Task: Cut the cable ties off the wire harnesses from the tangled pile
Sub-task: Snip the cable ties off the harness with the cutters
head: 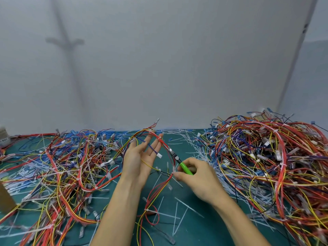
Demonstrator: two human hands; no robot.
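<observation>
Head view, forward-down, near hands

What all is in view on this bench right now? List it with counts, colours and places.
tall tangled pile of wire harnesses: one, red, yellow and blue, right.
flatter spread of wire harnesses: one, same colours, left.
looped red-and-yellow wire harness: one, centre, draped over the left fingers.
loose plastic cable ties: many, white, scattered mid-mat.
green-handled cutter: one, centre.
green mat: one, under everything.
cardboard piece: one, brown, left edge.
left hand: fingers straight, supporting the loop.
right hand: grips the cutter.
</observation>
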